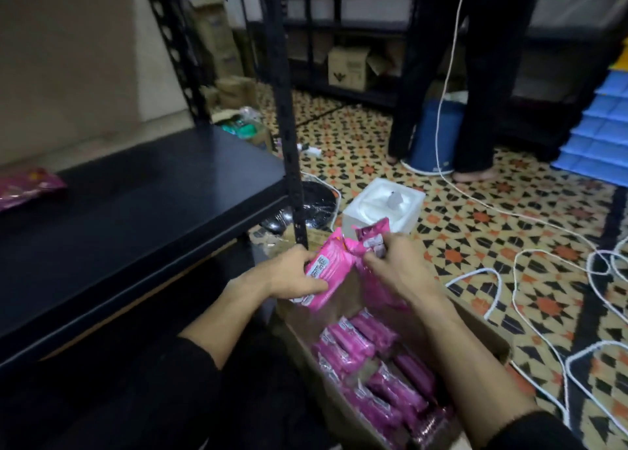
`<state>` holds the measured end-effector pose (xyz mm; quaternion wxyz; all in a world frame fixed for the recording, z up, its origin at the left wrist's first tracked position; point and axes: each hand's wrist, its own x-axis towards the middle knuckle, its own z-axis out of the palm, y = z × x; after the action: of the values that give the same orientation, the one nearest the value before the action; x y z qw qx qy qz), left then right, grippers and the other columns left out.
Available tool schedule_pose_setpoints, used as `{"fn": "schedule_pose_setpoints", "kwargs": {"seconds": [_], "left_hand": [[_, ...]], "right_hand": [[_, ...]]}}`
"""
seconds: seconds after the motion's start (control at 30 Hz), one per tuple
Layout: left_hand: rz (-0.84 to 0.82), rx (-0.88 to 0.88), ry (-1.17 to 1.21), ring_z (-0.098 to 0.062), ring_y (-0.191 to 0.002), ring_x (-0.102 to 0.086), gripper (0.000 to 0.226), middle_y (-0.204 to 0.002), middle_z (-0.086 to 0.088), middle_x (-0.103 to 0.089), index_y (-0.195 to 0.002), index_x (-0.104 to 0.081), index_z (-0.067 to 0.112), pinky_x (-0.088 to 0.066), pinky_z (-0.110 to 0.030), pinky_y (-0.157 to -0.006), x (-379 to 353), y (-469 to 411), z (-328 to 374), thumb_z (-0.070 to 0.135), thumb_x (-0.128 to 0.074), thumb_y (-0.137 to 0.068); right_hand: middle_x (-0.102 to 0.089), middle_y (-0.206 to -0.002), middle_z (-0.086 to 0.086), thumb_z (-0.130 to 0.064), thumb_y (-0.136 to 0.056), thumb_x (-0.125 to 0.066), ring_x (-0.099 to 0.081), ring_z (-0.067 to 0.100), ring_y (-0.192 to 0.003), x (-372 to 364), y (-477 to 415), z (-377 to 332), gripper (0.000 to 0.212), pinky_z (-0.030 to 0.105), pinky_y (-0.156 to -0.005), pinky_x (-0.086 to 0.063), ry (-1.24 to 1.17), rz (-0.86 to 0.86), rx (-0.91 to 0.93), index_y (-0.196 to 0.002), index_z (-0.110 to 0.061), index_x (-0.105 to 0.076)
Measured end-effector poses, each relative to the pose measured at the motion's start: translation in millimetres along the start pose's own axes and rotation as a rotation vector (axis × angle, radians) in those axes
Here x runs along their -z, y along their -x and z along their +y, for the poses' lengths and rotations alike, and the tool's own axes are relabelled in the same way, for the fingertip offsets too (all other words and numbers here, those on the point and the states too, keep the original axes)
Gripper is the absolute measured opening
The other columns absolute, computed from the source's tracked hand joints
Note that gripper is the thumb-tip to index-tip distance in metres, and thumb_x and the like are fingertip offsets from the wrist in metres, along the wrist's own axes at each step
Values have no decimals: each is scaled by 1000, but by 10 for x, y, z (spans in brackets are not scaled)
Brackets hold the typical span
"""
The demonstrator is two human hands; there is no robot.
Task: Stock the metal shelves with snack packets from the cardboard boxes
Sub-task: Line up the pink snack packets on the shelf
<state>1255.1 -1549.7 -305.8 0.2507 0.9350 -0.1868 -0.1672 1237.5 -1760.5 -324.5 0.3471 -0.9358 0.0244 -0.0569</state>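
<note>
An open cardboard box (489, 334) stands on the floor at lower right, with several pink snack packets (370, 354) lying in rows inside. Above the box, my left hand (292, 273) grips a pink packet (326, 273) with a white label facing up. My right hand (397, 262) pinches another pink packet (370, 239) that stands upright beside the first. The black metal shelf (142, 205) lies to the left of both hands, and one pink packet (27, 188) rests on its far left end.
A black shelf post (285, 109) rises just beyond my hands. A white foam box (384, 205) and white cables (516, 269) lie on the patterned floor. Another person's legs (475, 75) stand by a blue bucket (435, 137). Blue crates (601, 120) are stacked at right.
</note>
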Motion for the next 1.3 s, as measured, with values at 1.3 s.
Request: {"fn": "schedule_pose_setpoints", "kwargs": {"seconds": [1.3], "left_hand": [[513, 279, 560, -19, -74, -48, 38, -79, -5, -57, -85, -49, 18, -33, -38, -75, 2111, 1531, -1217, 45, -59, -59]], "right_hand": [[-57, -129, 16, -58, -92, -55, -55, 35, -119, -736, -1322, -2788, 71, 41, -90, -43, -149, -147, 122, -139, -12, -29]]}}
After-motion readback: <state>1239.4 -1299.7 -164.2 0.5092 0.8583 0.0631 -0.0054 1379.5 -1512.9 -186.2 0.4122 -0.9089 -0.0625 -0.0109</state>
